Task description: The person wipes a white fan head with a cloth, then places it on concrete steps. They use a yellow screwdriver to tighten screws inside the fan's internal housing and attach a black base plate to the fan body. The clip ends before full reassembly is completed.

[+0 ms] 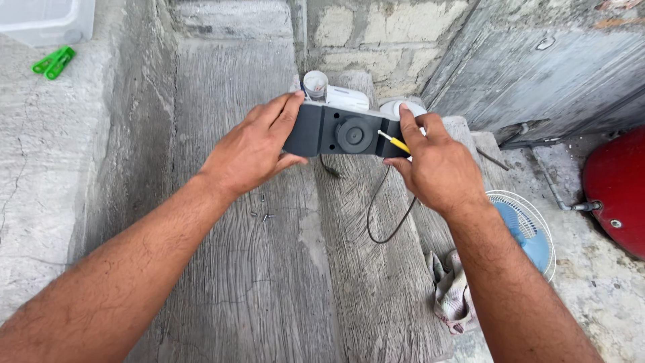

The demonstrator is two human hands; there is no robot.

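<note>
We hold a dark grey housing (344,134) up between our two hands, above the weathered wooden counter (269,269). It is a flat, oblong plastic piece with a round boss at its middle, and white parts (346,97) show just behind its upper edge; whether they are joined to it we cannot tell. Our left hand (252,148) clamps the housing's left end, thumb below and fingers curled over the top. Our right hand (437,168) grips the right end and also pinches a yellow-handled screwdriver (395,142), whose tip lies against the housing's face near the boss.

We judge the step in hand to be working the housing with the tool, at a fastening or seam on its right side. The next move calls for a steady left grip while the right hand seats the tip squarely and turns or levers without slipping.

A thin black cable (383,215) hangs from under the housing and loops down over the counter, below our right hand. Small screws (263,216) lie on the planks beneath our left wrist. A rag (451,296) lies by our right forearm, a blue fan (531,232) just right of it, and a red tank (618,188) farther right. Green clips (54,62) sit far left of our left hand.
</note>
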